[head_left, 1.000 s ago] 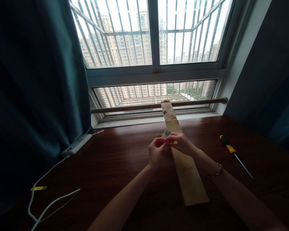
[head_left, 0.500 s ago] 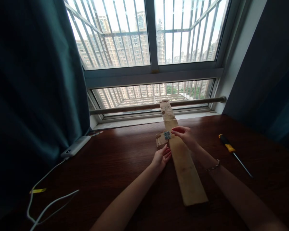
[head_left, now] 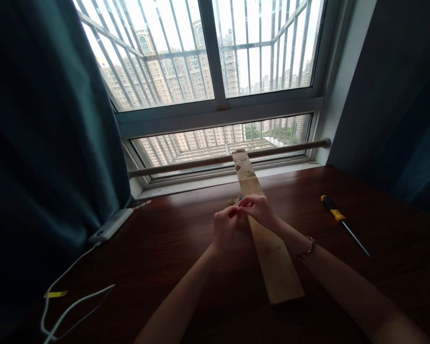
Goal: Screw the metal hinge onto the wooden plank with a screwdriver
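Note:
Both hands meet above the joint of two wooden pieces. My left hand (head_left: 225, 227) is closed in a pinch, its fingertips touching those of the other hand. My right hand (head_left: 260, 210) also pinches, just over the long wooden board (head_left: 274, 260). Whatever small thing lies between the fingertips is too small to name. A metal hinge (head_left: 241, 197) shows partly behind the fingers, at the board's left edge. Most of the small wood block (head_left: 232, 201) on that side is hidden by my hands. The board lies lengthwise, its far end by the window rail.
A yellow and black screwdriver (head_left: 338, 216) lies to the right on the dark wooden table (head_left: 157, 258). At left are a white power strip (head_left: 111, 225), a white cable (head_left: 71, 306) and a yellow strip (head_left: 56, 294). A metal rail (head_left: 186, 165) runs before the window.
My left hand has risen from beside the block and closed to a pinch. My right hand has shifted left to meet it, now covering much of the hinge. The view has tilted slightly.

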A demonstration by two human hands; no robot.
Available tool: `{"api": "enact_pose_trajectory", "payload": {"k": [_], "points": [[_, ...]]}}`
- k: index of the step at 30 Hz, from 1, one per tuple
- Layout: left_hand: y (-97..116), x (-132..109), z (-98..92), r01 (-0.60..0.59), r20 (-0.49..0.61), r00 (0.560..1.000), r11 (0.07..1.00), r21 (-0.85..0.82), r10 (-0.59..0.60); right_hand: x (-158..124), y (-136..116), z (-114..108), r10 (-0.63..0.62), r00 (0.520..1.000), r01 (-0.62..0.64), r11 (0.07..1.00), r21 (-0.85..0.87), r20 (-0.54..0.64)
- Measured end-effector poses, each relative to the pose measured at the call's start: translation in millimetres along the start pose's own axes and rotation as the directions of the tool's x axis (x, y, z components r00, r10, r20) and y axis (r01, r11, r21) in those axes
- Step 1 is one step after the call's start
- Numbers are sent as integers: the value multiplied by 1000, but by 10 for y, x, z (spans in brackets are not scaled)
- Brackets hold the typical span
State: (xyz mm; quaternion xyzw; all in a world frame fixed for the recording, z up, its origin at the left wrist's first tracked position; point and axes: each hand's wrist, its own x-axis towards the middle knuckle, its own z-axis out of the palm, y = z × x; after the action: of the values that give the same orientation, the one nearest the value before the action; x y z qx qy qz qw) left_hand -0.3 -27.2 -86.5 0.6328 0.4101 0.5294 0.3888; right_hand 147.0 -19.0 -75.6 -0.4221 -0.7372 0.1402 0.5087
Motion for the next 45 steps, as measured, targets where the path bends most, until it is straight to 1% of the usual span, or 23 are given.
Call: {"api": "enact_pose_trajectory", "payload": {"k": [2, 4, 6, 7, 8, 9, 10, 11, 12, 13, 15, 18, 22, 24, 27, 29, 31, 32, 33, 35, 37, 41, 45], "points": [[-74, 55, -29, 59, -33, 998, 997, -46, -61, 88, 77, -72, -111, 991, 116, 992, -56, 75], [-189, 125, -56, 139, -115, 981, 976, -168, -159, 180, 215, -124, -174, 966, 200, 971, -127, 190], [-325, 191, -86, 241, -188, 929, 908, -342, -318, 240, 373, -127, -160, 937, 233, 949, -212, 311], [-394, 217, -102, 310, -178, 891, 847, -431, -417, 253, 446, -111, -138, 924, 235, 941, -245, 356], [-461, 237, -118, 389, -120, 852, 768, -508, -510, 256, 507, -88, -117, 916, 232, 935, -267, 384], [-521, 252, -133, 467, -31, 813, 681, -564, -582, 252, 557, -62, -104, 912, 227, 933, -278, 396], [-574, 261, -146, 530, 61, 778, 602, -598, -625, 242, 592, -39, -98, 911, 224, 933, -281, 399], [-615, 267, -157, 569, 133, 757, 544, -617, -640, 230, 615, -20, -99, 913, 223, 934, -280, 396], [-645, 271, -164, 581, 170, 751, 517, -629, -638, 220, 627, -7, -102, 914, 223, 934, -278, 392], [-660, 275, -169, 572, 170, 758, 516, -638, -630, 212, 631, 1, -104, 916, 223, 936, -274, 388], [-655, 285, -169, 534, 124, 780, 551, -641, -613, 206, 622, 2, -104, 918, 216, 940, -264, 382], [-595, 297, -154, 491, 66, 805, 600, -632, -590, 216, 601, 0, -103, 925, 206, 944, -256, 365], [-532, 283, -129, 434, -27, 824, 661, -612, -566, 228, 594, 20, -107, 940, 193, 950, -247, 323], [-515, 272, -129, 422, -49, 832, 688, -590, -552, 228, 603, 34, -99, 949, 176, 954, -241, 301], [-466, 281, -158, 401, -117, 843, 758, -514, -526, 225, 628, 48, -83, 958, 151, 960, -237, 276], [-410, 311, -190, 310, -231, 871, 851, -425, -433, 223, 646, 53, -76, 962, 142, 961, -239, 263], [-347, 355, -214, 162, -313, 913, 936, -312, -262, 222, 660, 57, -70, 965, 133, 961, -243, 251], [-319, 378, -216, 99, -306, 935, 962, -255, -178, 221, 664, 58, -66, 967, 128, 961, -245, 246], [-296, 400, -209, 61, -268, 956, 978, -200, -114, 221, 666, 59, -62, 968, 123, 962, -245, 244], [-266, 439, -166, 40, -156, 986, 995, -96, -54, 220, 667, 61, -57, 968, 118, 963, -244, 244], [-256, 466, -98, 26, -105, 994, 999, -23, -28, 220, 664, 63, -54, 969, 115, 963, -245, 242], [-262, 487, 19, -17, -95, 995, 999, 43, 21, 219, 662, 64, -54, 972, 113, 961, -253, 230], [-282, 482, 39, 49, -94, 995, 998, 37, -45, 213, 665, 60, -67, 971, 126, 960, -250, 232]]}}
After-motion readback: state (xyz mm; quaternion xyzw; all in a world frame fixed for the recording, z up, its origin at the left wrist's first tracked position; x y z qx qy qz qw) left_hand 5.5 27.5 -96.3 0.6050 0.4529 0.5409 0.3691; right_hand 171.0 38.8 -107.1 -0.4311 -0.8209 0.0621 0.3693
